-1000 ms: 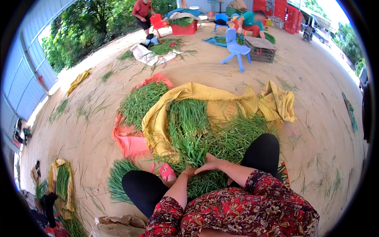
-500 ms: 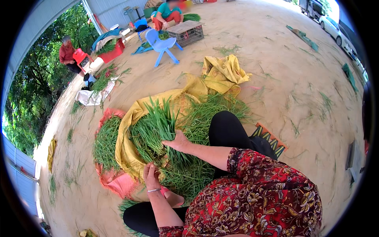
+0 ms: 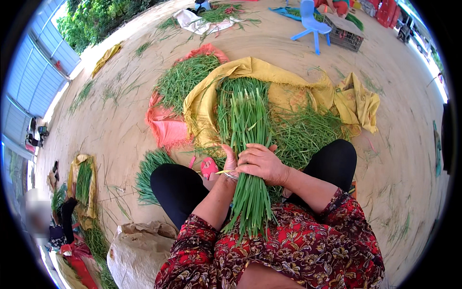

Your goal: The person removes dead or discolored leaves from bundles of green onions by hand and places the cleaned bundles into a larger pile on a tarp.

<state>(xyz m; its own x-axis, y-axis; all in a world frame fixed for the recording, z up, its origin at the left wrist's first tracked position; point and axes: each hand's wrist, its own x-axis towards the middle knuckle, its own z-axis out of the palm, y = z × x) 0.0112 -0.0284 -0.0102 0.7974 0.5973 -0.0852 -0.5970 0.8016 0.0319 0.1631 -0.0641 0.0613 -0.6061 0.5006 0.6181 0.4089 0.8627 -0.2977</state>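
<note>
Where the left hand (image 3: 230, 160) and right hand (image 3: 264, 164) come together: a long bunch of green stalks (image 3: 250, 120) is held above a worker's lap, between two bent knees (image 3: 175, 188).
Right hand: closed across the front of the bunch, fingers curled over the stalks.
Left hand: set against the bunch's left side, thumb raised, a bracelet (image 3: 231, 176) at the wrist; its other fingers are largely hidden, so how tightly they close cannot be told.
Bunch ends: one points away over a yellow sack (image 3: 211, 91), while the leafy other end drops against a red patterned shirt (image 3: 308, 241).
Yellow sack: spread on sandy ground (image 3: 409, 120), a loose green heap (image 3: 308, 125) at its right.
Pink sack (image 3: 166, 127): just left of the yellow one, beneath another green pile (image 3: 187, 79).
By the left knee: a separate bundle (image 3: 151, 173) lies on the ground, a pale sack (image 3: 137, 250) nearer the worker.
Background: a blue chair (image 3: 310, 24) stands beside a crate (image 3: 344, 33), with another person (image 3: 337, 6) partly visible at the upper edge.
</note>
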